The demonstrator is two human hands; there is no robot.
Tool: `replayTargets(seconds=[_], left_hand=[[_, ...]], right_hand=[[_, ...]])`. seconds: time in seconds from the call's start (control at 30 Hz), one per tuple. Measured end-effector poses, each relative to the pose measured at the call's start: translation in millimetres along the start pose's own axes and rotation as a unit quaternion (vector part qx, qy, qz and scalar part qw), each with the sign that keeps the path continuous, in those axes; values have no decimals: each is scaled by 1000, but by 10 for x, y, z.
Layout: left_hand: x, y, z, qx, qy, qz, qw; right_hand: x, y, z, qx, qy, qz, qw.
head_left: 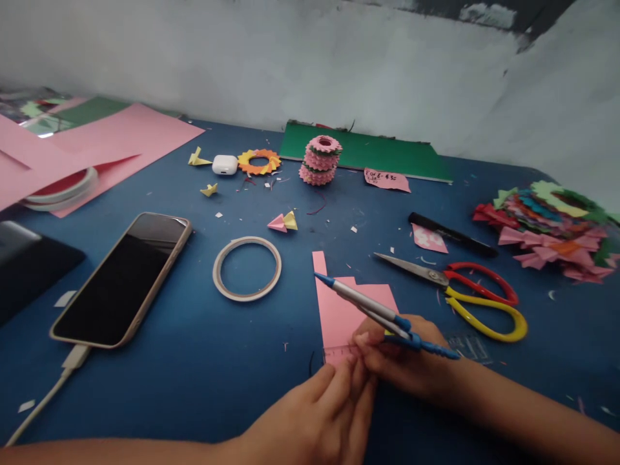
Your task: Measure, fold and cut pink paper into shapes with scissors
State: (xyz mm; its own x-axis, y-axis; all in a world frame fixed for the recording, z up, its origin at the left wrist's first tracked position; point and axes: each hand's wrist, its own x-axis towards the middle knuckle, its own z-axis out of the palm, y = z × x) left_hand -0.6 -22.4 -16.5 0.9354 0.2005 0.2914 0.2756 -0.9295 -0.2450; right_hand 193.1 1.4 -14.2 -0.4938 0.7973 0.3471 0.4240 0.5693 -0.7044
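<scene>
On the blue counter (184, 387), pink paper (341, 310) lies flat, a clear ruler (338, 353) across it. The left hand (329, 407) bunches there, pinching or pressing I cannot tell; the right hand (416, 361), grip closed, holds a compass (361, 298). Presumably light and easily creased, the paper suits edge holds.

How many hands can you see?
2: the left hand at bottom middle, and the right hand just right of it, both by a clear ruler. No others show.

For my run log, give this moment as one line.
left hand: on clear plastic ruler over pink paper | right hand: holding blue-and-silver compass | nearby: red-and-yellow-handled metal scissors
</scene>
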Motion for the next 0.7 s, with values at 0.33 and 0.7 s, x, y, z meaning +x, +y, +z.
replayTargets(seconds=[0.33, 0.7], left_hand=[[-2, 13, 1, 13, -2, 6, 1000], [27, 0, -27, 38, -3, 16, 999]], right_hand=[[85, -85, 75, 135, 53, 112, 983], [120, -143, 101, 213, 7, 149, 966]])
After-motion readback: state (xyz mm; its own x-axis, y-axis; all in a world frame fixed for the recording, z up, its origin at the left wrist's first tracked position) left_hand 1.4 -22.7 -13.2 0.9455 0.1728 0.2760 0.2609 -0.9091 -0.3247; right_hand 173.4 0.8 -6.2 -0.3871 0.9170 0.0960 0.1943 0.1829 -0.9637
